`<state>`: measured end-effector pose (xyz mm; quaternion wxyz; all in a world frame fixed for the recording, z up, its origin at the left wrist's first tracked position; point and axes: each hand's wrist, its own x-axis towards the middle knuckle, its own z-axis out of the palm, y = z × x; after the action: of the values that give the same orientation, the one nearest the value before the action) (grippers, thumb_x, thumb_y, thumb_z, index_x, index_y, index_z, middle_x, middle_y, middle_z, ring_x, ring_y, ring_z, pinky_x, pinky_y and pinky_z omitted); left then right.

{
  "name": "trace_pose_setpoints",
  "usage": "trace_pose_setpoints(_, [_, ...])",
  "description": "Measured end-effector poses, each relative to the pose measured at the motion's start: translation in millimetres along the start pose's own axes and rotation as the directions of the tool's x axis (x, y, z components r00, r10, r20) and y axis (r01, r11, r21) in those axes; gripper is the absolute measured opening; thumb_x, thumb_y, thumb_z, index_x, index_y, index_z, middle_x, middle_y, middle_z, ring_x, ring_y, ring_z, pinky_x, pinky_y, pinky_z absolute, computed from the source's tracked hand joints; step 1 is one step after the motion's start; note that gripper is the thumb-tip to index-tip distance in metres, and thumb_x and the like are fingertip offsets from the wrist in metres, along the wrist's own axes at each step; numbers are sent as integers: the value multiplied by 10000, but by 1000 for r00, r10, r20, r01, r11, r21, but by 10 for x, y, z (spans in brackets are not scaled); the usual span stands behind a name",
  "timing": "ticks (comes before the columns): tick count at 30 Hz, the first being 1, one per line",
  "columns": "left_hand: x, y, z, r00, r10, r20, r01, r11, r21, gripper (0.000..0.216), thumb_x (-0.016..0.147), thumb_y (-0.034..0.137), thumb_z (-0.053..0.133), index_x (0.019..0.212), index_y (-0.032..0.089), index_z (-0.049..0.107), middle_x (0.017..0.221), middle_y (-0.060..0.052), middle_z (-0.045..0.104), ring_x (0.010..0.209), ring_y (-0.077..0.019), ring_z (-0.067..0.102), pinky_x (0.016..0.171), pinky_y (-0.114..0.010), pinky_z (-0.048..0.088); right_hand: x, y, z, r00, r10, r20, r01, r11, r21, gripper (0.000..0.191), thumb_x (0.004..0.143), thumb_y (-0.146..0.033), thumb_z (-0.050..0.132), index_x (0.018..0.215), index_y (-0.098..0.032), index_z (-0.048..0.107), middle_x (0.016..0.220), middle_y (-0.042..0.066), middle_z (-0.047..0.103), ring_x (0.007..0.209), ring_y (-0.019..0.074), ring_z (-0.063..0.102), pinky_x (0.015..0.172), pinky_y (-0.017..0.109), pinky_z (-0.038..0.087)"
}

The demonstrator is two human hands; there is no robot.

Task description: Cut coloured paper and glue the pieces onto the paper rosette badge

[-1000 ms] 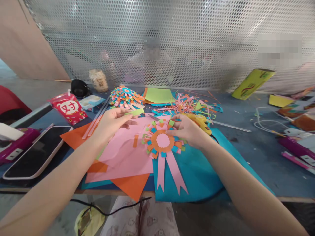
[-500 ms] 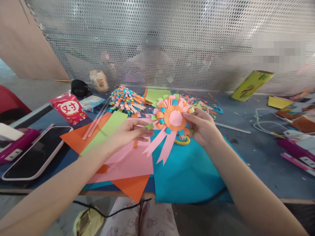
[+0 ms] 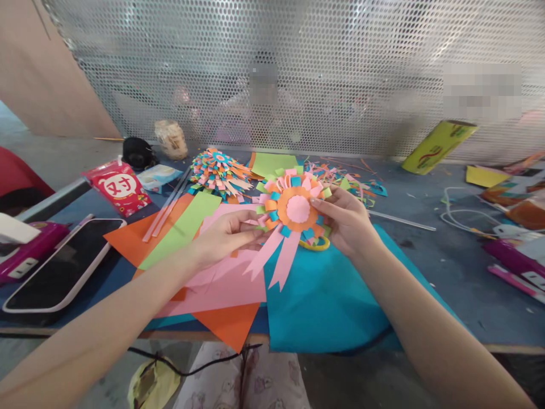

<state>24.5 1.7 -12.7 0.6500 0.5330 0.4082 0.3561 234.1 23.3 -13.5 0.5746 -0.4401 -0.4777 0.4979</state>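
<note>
My right hand [image 3: 347,221] holds a paper rosette [image 3: 293,211] up off the table by its right edge. The rosette has a pink centre, an orange ring, folded pink, orange, blue and green loops, and two pink ribbon tails hanging down left. My left hand [image 3: 225,236] is closed at the rosette's left edge, fingertips pinched on its loops; I cannot tell if a small green strip is still in them. Beneath lie pink [image 3: 221,278], orange [image 3: 128,238], green [image 3: 183,227] and blue [image 3: 340,301] paper sheets.
A second, finished rosette [image 3: 217,168] lies behind. Paper scraps [image 3: 349,179], yellow-handled scissors [image 3: 315,245], a red packet [image 3: 117,187], a tablet [image 3: 59,270], a yellow box [image 3: 438,145] and cables [image 3: 460,216] sit around. A perforated metal screen [image 3: 298,74] closes the back; people sit behind it.
My right hand lifted the rosette off the pink sheet and tilted it towards me. My left hand moved right with a small green strip and now pinches at the rosette's left edge.
</note>
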Motion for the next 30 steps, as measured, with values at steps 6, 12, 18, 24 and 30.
trace_pose_setpoints(6, [-9, 3, -1, 1000, 3, 6, -4, 999, 39, 378, 683, 139, 643, 1053, 204, 594, 738, 11, 692, 718, -151, 665, 513, -209, 418, -7, 14, 12, 1000, 3, -16, -2, 1000, 23, 481, 507, -302, 802, 878, -236, 502, 735, -39, 611, 556, 113, 571, 430, 225, 440])
trace_pose_setpoints(12, [3, -52, -52, 1000, 14, 9, -15, 989, 148, 374, 668, 164, 649, 1037, 191, 594, 740, 3, 698, 678, -144, 650, 527, -216, 398, -48, -9, 33, 999, -31, -18, 31, 999, 14, 477, 525, -298, 796, 880, -249, 481, 680, -68, 556, 477, 80, 493, 387, 210, 400])
trace_pose_setpoints(18, [6, -16, -24, 999, 32, 43, -38, 987, 154, 276, 673, 129, 625, 944, 180, 614, 662, 19, 670, 640, -123, 619, 584, -223, 429, -65, -21, 44, 998, -54, -38, 55, 998, 23, 478, 526, -283, 798, 880, -248, 478, 674, -67, 550, 507, 85, 506, 396, 205, 393])
trace_pose_setpoints(24, [-3, -2, -21, 998, 23, 62, -34, 983, 179, 308, 695, 139, 617, 1002, 167, 600, 634, 27, 645, 616, -111, 587, 567, -214, 413, -47, 1, 21, 995, -96, -20, 96, 995, -21, 477, 552, -320, 799, 892, -253, 471, 689, -60, 559, 516, 93, 525, 390, 213, 408])
trace_pose_setpoints(30, [5, -46, -56, 994, 41, 103, -56, 988, 143, 387, 691, 155, 623, 1075, 162, 577, 707, 12, 662, 664, -112, 595, 626, -225, 442, -31, 32, 5, 995, -99, -30, 99, 995, 12, 481, 542, -309, 818, 886, -256, 485, 678, -62, 551, 521, 92, 531, 383, 206, 418])
